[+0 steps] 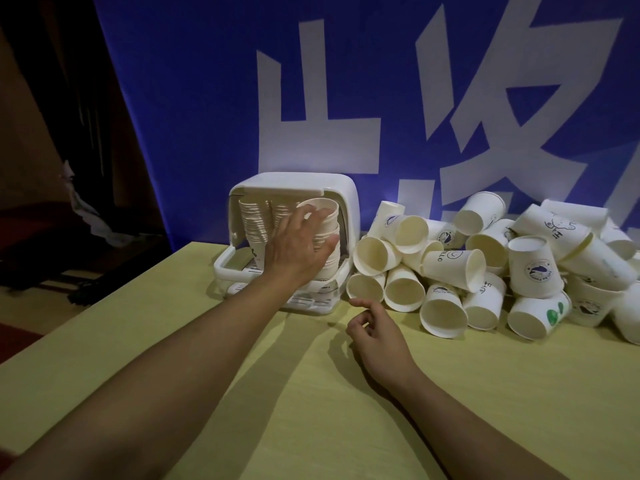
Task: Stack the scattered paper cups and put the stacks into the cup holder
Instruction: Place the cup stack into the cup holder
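Right hand nearest, at 6 o'clock on bench, fingers loosely curled, holding nothing. Left hand at 10 o'clock, curled around stack inside cup holder. Loose cups piled at 2 o'clock. Risk: stack tipping out if released leaning; pile rolling if bumped.

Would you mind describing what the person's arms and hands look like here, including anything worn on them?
Both forearms are bare as far as the picture shows: no sleeves come into view. The left hand and the right hand wear no gloves, and no watch, bracelet or ring is visible on the wrists or the fingers. No markings show on either arm.
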The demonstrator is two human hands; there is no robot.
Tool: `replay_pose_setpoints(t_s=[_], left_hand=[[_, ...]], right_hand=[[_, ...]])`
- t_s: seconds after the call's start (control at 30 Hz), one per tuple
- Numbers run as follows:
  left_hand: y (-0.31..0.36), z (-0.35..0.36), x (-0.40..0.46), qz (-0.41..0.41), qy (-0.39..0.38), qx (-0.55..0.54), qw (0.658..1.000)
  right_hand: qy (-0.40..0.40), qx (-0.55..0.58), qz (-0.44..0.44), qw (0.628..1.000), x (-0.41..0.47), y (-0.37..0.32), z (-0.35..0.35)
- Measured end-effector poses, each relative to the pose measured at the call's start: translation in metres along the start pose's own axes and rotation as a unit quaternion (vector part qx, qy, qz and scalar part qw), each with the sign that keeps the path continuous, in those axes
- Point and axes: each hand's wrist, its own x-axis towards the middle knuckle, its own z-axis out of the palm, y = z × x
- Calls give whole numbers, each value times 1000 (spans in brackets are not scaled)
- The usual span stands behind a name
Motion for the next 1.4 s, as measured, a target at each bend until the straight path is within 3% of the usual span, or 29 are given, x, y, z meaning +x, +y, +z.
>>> replay_pose_setpoints(t_s=[0.17,0.27,0.47,0.6,0.7,0.8,0.93,1.07,1.4], left_hand=[[0,-4,5,-18,-36,-17,999],[4,-8,10,-27,-7,-81,996],[1,-4,12,-52,-20,-60,997],[3,-1,9,-83,-114,-49,989],[8,1,8,-91,-134,-74,984],[12,5,4,-111,-124,-77,983],[11,14,-1,-235,-76,-149,957],[12,22,8,-291,-74,-182,936],[5,53,38,-321,-29,-185,928]], right_hand=[[-2,-13,-1,1000,0,1,0],[-4,-14,0,1000,-1,-1,0],[-7,-26,4,1000,-2,-2,-1],[-13,-38,1,999,-2,-4,-1],[-15,-36,-1,999,-4,-6,-2],[-15,-35,2,999,-5,-7,-2],[-20,-40,1,999,-6,-9,-1],[-24,-45,2,999,-7,-8,-1],[-21,14,20,999,-5,-11,-1]])
